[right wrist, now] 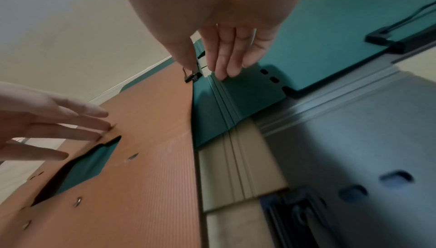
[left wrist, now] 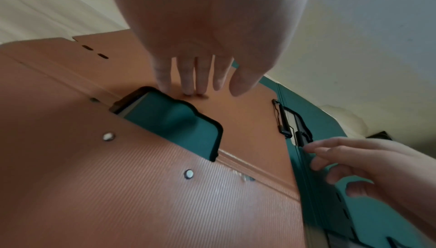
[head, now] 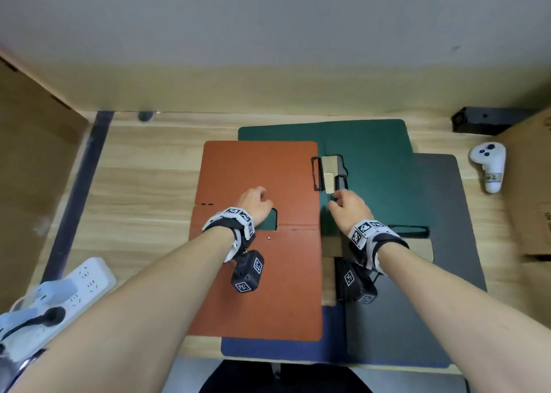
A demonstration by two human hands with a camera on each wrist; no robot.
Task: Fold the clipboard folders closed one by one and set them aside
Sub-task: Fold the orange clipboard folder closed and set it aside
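the flat orange ribbed plastic clipboard folder lies open near the front edge of the wooden worktop, overlapping a dark green folder. the left hand presses straight fingertips on the orange cover. the right hand rests relaxed fingers on the green folder's spine, grasping nothing.

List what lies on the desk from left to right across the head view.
White power strip → orange folder → green folder → dark grey folder → white controller → cardboard box. The blue and tan folders are mostly covered, so they are left out.
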